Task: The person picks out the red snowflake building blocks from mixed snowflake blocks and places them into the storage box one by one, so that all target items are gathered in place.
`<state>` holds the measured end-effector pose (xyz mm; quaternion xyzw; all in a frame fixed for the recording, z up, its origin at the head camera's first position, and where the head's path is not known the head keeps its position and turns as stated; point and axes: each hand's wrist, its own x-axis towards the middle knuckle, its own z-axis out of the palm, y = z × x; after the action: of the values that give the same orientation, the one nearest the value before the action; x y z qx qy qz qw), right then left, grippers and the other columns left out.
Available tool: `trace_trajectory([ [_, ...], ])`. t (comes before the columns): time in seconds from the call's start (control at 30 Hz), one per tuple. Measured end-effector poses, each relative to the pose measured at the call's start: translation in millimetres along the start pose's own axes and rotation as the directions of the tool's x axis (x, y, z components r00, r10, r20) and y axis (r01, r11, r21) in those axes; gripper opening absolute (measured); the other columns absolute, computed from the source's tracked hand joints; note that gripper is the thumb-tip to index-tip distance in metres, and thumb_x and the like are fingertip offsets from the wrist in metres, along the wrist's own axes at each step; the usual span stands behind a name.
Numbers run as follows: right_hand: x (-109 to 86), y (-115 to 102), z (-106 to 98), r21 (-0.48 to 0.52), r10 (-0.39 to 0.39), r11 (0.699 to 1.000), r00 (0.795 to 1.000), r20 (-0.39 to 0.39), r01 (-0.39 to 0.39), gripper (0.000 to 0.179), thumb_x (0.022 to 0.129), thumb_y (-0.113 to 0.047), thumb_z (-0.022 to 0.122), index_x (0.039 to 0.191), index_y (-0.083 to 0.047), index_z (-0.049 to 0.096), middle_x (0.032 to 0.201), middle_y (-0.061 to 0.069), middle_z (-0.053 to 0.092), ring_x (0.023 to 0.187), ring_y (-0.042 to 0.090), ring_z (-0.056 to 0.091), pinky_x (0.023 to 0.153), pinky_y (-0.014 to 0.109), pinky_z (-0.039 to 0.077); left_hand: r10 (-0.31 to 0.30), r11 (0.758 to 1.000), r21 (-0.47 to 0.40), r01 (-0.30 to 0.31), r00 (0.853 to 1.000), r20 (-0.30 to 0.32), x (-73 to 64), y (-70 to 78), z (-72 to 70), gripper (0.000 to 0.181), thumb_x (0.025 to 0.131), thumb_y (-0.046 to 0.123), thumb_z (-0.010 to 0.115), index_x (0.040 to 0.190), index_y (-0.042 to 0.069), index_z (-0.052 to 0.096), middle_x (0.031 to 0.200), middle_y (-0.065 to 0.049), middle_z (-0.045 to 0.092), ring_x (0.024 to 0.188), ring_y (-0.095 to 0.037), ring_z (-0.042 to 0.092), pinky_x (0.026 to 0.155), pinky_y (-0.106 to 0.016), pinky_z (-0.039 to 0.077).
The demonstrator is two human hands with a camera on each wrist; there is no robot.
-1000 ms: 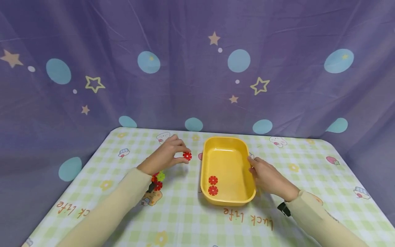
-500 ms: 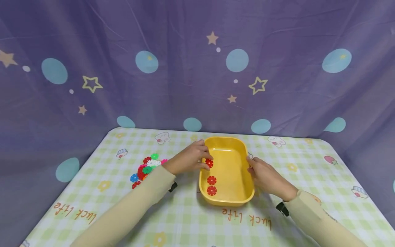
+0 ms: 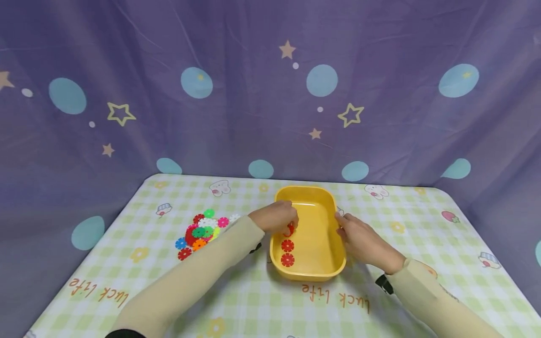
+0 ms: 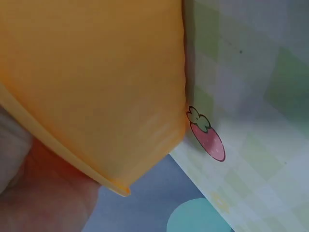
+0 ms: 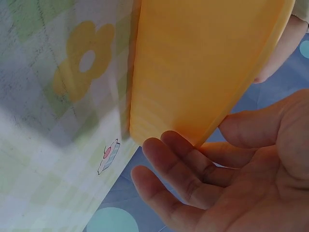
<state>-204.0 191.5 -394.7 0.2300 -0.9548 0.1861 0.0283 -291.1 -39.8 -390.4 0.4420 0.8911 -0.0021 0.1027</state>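
One yellow tray (image 3: 318,241) sits lower centre; two red discs (image 3: 288,259) lie in its lower left, a third red disc (image 3: 290,229) beneath the left hand (image 3: 276,217); whether those fingers pinch it I cannot tell. The right hand (image 3: 364,241) pinches the tray's right rim. One blue disc (image 3: 181,243) edges a disc pile (image 3: 198,232) left of centre.
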Motion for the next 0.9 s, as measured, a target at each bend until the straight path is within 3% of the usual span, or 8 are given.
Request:
trace_trajectory([
  [0.27,0.6,-1,1,0.003,0.006,1.0,1.0,-0.002,-0.006,0.047,0.092,0.0,0.056,0.134,0.014,0.042,0.077,0.0,0.044,0.064,0.013,0.039,0.058,0.027,0.038,-0.027,0.999,-0.035,0.026,1.0,-0.017,2.4,-0.4,1.3,0.015,0.086,0.011,0.07,0.099,0.017,0.075,0.086,0.006,0.06,0.081,-0.012,0.048,0.076,-0.022,0.043],
  [0.4,0.2,1,2,0.0,-0.005,1.0,1.0,-0.014,0.005,0.047,0.091,0.0,0.057,0.133,0.014,0.042,0.077,-0.001,0.044,0.063,0.013,0.039,0.057,0.026,0.038,0.049,0.999,0.015,-0.048,0.99,-0.133,0.6,-4.5,-0.2,0.014,0.088,0.009,0.067,0.099,0.015,0.075,0.087,0.005,0.064,0.08,-0.013,0.047,0.074,-0.022,0.041],
  [0.47,0.5,0,3,0.001,-0.01,1.0,1.0,-0.015,0.01,0.047,0.091,0.0,0.057,0.133,0.015,0.042,0.077,-0.001,0.044,0.063,0.013,0.038,0.057,0.026,0.037,0.107,0.993,0.064,-0.095,0.965,-0.238,-4.5,-10.2,-2.6,0.013,0.087,0.011,0.069,0.098,0.013,0.074,0.088,0.004,0.065,0.08,-0.014,0.047,0.073,-0.023,0.04],
  [0.53,0.7,-1,3,0.004,-0.008,1.0,1.0,-0.008,0.008,0.047,0.091,0.0,0.056,0.133,0.015,0.041,0.077,0.0,0.044,0.063,0.013,0.038,0.058,0.027,0.038,0.149,0.987,0.103,-0.12,0.928,-0.342,-13.3,-17.6,-7.0,0.011,0.085,0.011,0.071,0.096,0.013,0.074,0.09,0.004,0.066,0.08,-0.015,0.047,0.074,-0.026,0.04],
  [0.63,0.8,-1,3,0.001,-0.002,1.0,1.0,0.001,0.002,0.047,0.092,0.0,0.056,0.134,0.015,0.041,0.078,0.0,0.044,0.064,0.013,0.039,0.059,0.027,0.038,0.154,0.988,0.073,-0.136,0.878,-0.453,-33.6,-32.8,-13.7,0.015,0.082,0.012,0.074,0.097,0.013,0.073,0.094,0.002,0.065,0.085,-0.015,0.047,0.078,-0.027,0.04],
  [0.7,0.6,-1,3,-0.001,0.005,1.0,1.0,0.005,-0.005,0.047,0.092,-0.001,0.056,0.134,0.015,0.041,0.078,0.0,0.044,0.064,0.013,0.039,0.059,0.027,0.038,0.125,0.991,0.028,-0.127,0.864,-0.487,-51.0,-43.7,-17.8,0.017,0.081,0.012,0.076,0.097,0.012,0.072,0.095,0.002,0.064,0.087,-0.015,0.048,0.081,-0.028,0.041],
  [0.8,0.3,-2,2,0.0,0.007,1.0,1.0,0.005,-0.007,0.047,0.092,-0.001,0.056,0.134,0.015,0.041,0.078,0.0,0.044,0.064,0.013,0.039,0.059,0.027,0.038,0.064,0.996,-0.029,-0.089,0.87,-0.49,-80.0,-61.9,-20.3,0.02,0.08,0.014,0.077,0.1,0.012,0.072,0.097,0.002,0.064,0.091,-0.016,0.049,0.083,-0.03,0.043],
  [0.9,-0.5,-1,0,0.004,0.015,1.0,1.0,0.006,-0.015,0.047,0.092,-0.001,0.056,0.134,0.015,0.041,0.078,0.0,0.045,0.064,0.013,0.039,0.059,0.028,0.038,-0.042,0.996,-0.087,0.005,0.905,-0.424,-107.2,-79.9,-16.5,0.021,0.08,0.015,0.077,0.1,0.013,0.072,0.097,0.002,0.063,0.091,-0.017,0.049,0.084,-0.033,0.043],
])
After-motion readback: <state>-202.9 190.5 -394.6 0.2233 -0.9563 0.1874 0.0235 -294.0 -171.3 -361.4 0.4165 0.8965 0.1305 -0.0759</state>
